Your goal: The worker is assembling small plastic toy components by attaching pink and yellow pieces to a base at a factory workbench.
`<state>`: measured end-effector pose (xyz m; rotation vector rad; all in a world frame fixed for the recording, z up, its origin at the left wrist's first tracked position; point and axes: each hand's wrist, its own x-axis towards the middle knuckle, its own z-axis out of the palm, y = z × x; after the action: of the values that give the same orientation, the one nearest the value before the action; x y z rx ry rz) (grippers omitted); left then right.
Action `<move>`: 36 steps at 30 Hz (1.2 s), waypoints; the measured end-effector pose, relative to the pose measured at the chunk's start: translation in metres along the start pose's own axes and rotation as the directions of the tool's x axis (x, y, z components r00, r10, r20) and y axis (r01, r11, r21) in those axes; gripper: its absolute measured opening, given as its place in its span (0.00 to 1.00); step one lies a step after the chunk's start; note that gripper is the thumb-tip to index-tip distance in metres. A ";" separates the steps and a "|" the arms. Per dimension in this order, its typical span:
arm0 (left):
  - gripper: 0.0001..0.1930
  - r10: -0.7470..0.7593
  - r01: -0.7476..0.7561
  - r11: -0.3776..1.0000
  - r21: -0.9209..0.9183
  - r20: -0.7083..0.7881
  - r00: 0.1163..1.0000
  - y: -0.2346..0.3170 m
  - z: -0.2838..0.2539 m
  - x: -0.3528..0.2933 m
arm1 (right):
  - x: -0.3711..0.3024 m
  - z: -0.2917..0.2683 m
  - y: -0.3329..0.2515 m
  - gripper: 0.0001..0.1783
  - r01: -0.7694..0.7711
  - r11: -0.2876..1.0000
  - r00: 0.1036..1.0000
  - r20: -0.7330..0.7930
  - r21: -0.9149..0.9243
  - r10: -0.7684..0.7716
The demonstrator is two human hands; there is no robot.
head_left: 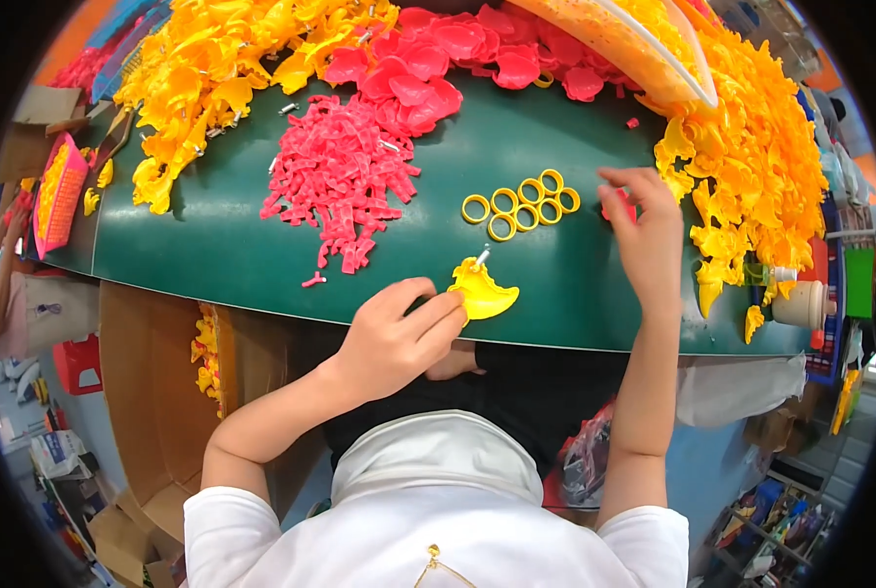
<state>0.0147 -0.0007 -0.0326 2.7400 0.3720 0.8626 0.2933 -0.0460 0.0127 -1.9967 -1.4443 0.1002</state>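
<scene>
My left hand [408, 328] pinches a yellow curved, horn-shaped plastic part [487, 294] at the table's near edge. A small silvery metal pin [483, 256] sticks up from the part's top. Further right, my right hand [644, 230] is over the green table, with its thumb and fingers bent around a red plastic piece [619, 207], partly hidden by them. Between the hands stand several yellow rings [526, 218], grouped side by side in two rows.
A heap of small pink plastic pieces [340, 176] lies left of centre, with pink curved shells [413, 88] behind it. Yellow parts pile up at far left [207, 83] and right [751, 196]. A cardboard box [153, 392] stands below the green table [212, 255].
</scene>
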 end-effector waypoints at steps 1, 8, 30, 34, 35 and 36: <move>0.16 0.001 -0.001 1.000 -0.014 -0.001 1.000 0.001 0.002 0.001 | 0.001 -0.004 0.010 0.11 0.030 0.993 0.998 -0.053 -0.117 -0.036; 0.19 -0.103 0.103 0.994 -0.032 0.002 0.995 0.012 0.010 0.016 | -0.020 -0.007 0.044 0.12 -0.126 0.926 0.982 -0.175 -0.355 0.066; 0.21 -0.222 0.222 0.975 -0.010 -0.034 0.974 0.023 0.011 -0.011 | 0.039 0.107 -0.072 0.08 0.421 0.906 0.891 0.169 0.042 -0.422; 0.20 -0.210 0.210 0.978 -0.010 -0.059 0.976 0.019 0.014 -0.010 | 0.027 0.072 -0.074 0.08 0.250 0.942 0.924 0.236 0.224 -0.301; 0.20 -0.208 0.207 0.978 -0.023 -0.060 0.976 0.019 0.014 -0.008 | 0.022 0.060 -0.077 0.09 0.094 0.934 0.936 0.288 0.344 -0.201; 0.17 -0.217 0.216 0.976 -0.026 -0.069 0.974 0.020 0.013 -0.006 | 0.018 0.052 -0.077 0.10 -0.068 0.891 0.931 0.350 0.449 -0.106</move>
<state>0.0214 -0.0231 -0.0400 2.5949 0.6590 0.9008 0.2153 0.0071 0.0205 -1.6227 -1.4918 0.7723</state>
